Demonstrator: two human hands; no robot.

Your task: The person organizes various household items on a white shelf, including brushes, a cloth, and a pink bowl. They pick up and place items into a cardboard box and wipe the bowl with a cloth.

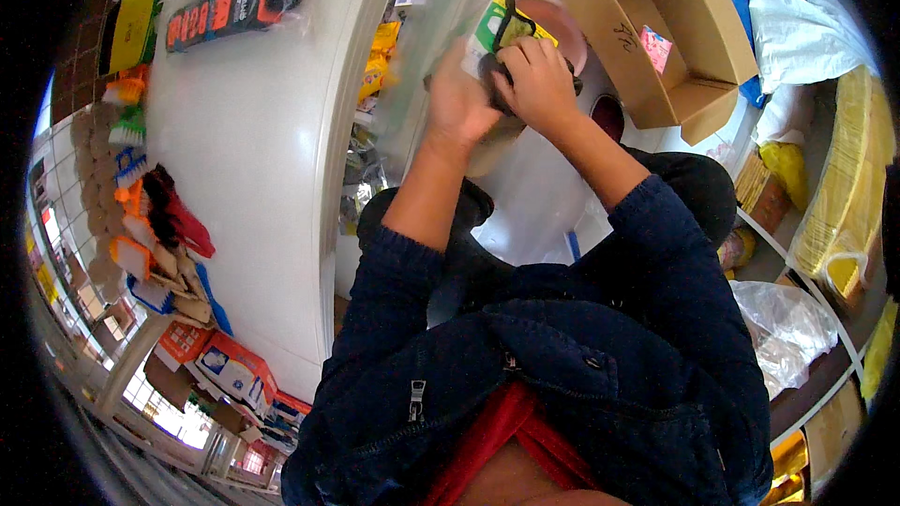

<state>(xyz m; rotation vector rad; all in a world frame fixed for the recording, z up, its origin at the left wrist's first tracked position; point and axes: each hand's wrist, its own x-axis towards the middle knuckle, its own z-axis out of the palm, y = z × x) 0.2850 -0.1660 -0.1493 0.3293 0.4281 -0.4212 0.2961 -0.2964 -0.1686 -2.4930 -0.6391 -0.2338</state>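
Observation:
Both hands are close together at the upper middle of the view. My left hand [460, 95] is slightly blurred and supports a dark item with a green, white and yellow printed card [487, 28]. My right hand [538, 81] has its fingers bent over the dark item [492, 74], whose kind I cannot tell. A dark-edged, yellow-green piece [515, 28] sticks up above the right fingers. Behind the hands is a pink basin [562, 21], partly covered by them and the card.
An upright cardboard box [619, 35] with a pink packet [655, 49] inside is at the upper right. A white counter [246, 133] at left bears brushes [133, 256] and a packaged item [225, 14]. Shelves with plastic-wrapped goods [837, 190] stand at right.

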